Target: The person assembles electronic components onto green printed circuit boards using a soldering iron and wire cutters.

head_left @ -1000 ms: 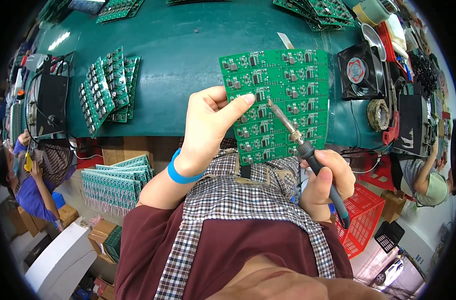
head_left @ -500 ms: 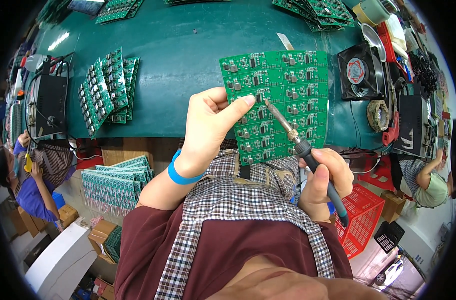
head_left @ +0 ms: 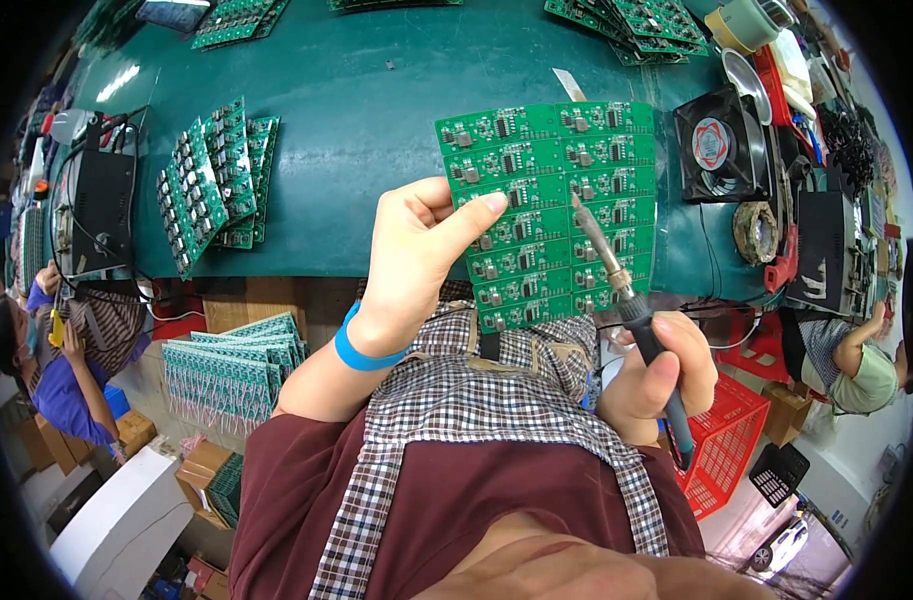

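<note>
A green circuit board panel (head_left: 537, 165), made of two columns of small repeated units with chips, is gripped at its left edge by my left hand (head_left: 422, 240). The thumb lies on the panel's face; the other fingers are mostly hidden behind it. My right hand (head_left: 667, 370) is closed round the dark handle of a soldering iron (head_left: 609, 258). The iron's tip points up and left over the right column, near its third row. Whether the tip touches the panel I cannot tell.
Several populated circuit boards (head_left: 217, 180) lean together at left on the green table (head_left: 347, 130). A square black fan (head_left: 717, 145) stands at right, near a tape roll (head_left: 756, 232). Below the table are stacked boards (head_left: 232, 370) and a red basket (head_left: 722, 440). People sit on both sides.
The soldering iron's tip has moved right, from beside my left thumb to the right column. My right hand has shifted slightly right and down; the panel has barely moved.
</note>
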Demonstrator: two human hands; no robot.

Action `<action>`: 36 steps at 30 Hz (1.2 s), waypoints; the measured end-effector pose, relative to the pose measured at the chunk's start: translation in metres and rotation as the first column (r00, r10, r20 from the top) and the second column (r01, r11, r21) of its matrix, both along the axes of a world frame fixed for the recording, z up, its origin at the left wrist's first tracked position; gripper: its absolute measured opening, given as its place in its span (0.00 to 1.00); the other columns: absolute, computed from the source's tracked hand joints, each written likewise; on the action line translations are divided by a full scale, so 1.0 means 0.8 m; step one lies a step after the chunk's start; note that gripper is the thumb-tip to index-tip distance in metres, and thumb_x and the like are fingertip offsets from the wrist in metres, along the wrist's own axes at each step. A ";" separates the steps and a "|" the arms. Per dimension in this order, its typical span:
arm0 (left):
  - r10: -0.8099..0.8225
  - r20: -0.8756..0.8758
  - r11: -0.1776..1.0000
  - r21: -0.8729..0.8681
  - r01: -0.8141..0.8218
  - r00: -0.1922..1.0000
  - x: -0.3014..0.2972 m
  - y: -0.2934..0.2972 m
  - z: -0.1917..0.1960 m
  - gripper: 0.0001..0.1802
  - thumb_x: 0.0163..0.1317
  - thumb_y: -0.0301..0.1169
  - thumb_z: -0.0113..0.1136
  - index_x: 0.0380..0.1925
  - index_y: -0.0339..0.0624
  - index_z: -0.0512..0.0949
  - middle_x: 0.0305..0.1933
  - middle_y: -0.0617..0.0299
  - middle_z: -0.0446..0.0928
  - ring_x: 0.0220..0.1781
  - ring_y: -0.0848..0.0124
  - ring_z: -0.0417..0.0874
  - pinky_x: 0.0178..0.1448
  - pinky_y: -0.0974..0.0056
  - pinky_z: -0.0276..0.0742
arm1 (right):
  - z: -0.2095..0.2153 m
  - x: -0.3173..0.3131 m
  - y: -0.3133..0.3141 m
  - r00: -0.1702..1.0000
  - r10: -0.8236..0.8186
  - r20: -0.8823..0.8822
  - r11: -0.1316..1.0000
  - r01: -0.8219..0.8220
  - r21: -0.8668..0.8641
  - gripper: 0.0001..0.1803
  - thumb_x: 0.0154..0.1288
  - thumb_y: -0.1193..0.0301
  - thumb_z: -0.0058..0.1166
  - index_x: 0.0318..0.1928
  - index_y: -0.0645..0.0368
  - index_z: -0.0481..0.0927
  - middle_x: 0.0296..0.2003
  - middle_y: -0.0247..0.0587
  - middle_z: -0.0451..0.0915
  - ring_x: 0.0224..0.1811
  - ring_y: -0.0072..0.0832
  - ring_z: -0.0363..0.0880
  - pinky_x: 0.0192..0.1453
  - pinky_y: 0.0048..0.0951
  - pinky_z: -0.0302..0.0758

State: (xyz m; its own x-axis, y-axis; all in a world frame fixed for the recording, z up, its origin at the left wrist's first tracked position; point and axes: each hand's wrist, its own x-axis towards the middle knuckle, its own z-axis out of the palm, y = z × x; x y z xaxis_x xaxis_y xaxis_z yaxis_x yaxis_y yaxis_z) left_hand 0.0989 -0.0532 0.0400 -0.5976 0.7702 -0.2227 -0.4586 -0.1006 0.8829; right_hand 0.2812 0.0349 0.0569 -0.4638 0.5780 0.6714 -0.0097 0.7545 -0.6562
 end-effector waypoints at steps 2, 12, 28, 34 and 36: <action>0.000 0.067 1.000 0.010 -0.001 0.998 -0.001 0.000 0.000 0.06 0.54 0.26 0.58 0.31 0.34 0.78 0.27 0.66 0.77 0.26 0.85 0.72 0.29 0.77 0.66 | -0.001 0.007 0.001 1.000 0.005 -0.007 1.000 -0.005 0.030 0.14 0.62 0.63 0.41 0.34 0.64 0.71 0.18 0.42 0.70 0.15 0.27 0.68 0.22 0.25 0.66; -0.109 0.216 0.994 0.009 0.110 0.970 -0.003 0.001 -0.002 0.08 0.56 0.29 0.56 0.32 0.36 0.78 0.29 0.64 0.79 0.27 0.82 0.77 0.32 0.76 0.72 | -0.004 0.003 0.006 0.972 0.032 -0.232 0.990 0.002 0.144 0.11 0.57 0.69 0.45 0.30 0.68 0.72 0.13 0.43 0.71 0.12 0.30 0.70 0.14 0.27 0.68; -0.175 0.278 0.985 0.062 0.164 0.945 -0.010 -0.003 -0.009 0.11 0.56 0.30 0.55 0.35 0.34 0.76 0.34 0.59 0.79 0.33 0.76 0.79 0.39 0.73 0.73 | -0.002 0.005 0.001 0.966 0.103 -0.238 0.985 -0.066 0.160 0.14 0.61 0.64 0.46 0.31 0.67 0.72 0.15 0.43 0.72 0.12 0.30 0.71 0.14 0.26 0.68; -0.047 0.179 0.997 0.067 0.036 0.983 -0.013 0.007 0.002 0.08 0.55 0.27 0.55 0.34 0.33 0.75 0.38 0.58 0.77 0.38 0.74 0.77 0.43 0.72 0.71 | 0.029 0.009 0.041 0.841 -0.365 -0.399 0.906 0.419 0.055 0.14 0.60 0.64 0.50 0.32 0.61 0.63 0.18 0.37 0.66 0.19 0.23 0.63 0.26 0.23 0.64; 0.021 0.122 0.996 0.078 -0.031 0.992 -0.022 -0.011 -0.008 0.11 0.56 0.23 0.52 0.39 0.31 0.73 0.40 0.57 0.77 0.41 0.72 0.77 0.47 0.69 0.71 | 0.027 0.048 0.128 0.773 -0.452 -0.446 0.820 0.557 0.134 0.04 0.56 0.80 0.48 0.29 0.63 0.66 0.24 0.37 0.69 0.19 0.15 0.63 0.21 0.15 0.59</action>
State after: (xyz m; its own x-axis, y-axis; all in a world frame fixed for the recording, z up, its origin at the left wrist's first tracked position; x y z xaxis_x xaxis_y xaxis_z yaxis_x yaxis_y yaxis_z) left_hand 0.0816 -0.0618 0.0337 -0.5904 0.7728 -0.2330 -0.5578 -0.1820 0.8097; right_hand 0.3197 0.1372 0.0784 0.1680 0.4470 0.8786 0.2128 0.8538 -0.4751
